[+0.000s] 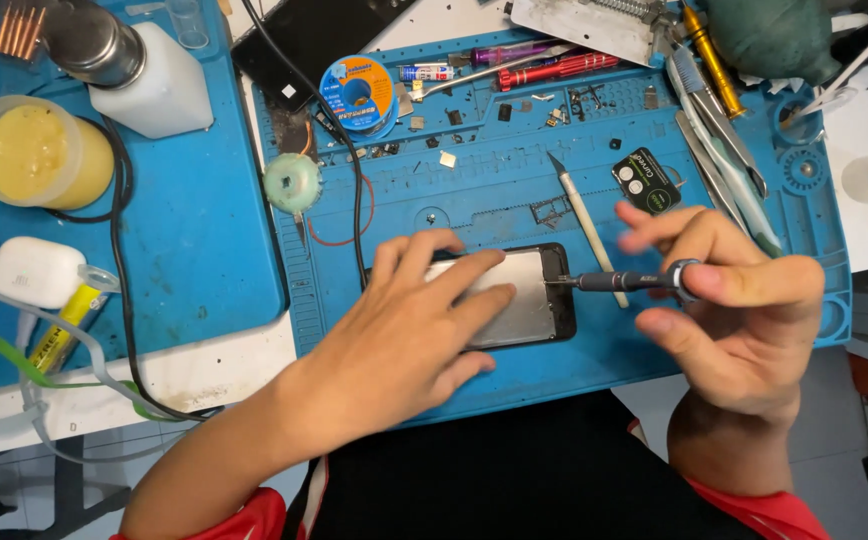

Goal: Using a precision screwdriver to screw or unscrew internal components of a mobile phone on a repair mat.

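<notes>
Midway: left hand [409, 325] lies flat, open, pinning phone [529, 300]; right hand [739, 315] grips screwdriver [619, 282], tip at the phone's edge; loose screws [564, 105] lie beyond both hands.

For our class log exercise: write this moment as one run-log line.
left hand: flat on opened phone | right hand: holds screwdriver, tip at phone's edge | surface: blue mat

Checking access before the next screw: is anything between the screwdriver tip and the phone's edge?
Nothing visible: the dark slim screwdriver in the right hand already meets the black opened phone; the left hand presses farther left.
</notes>
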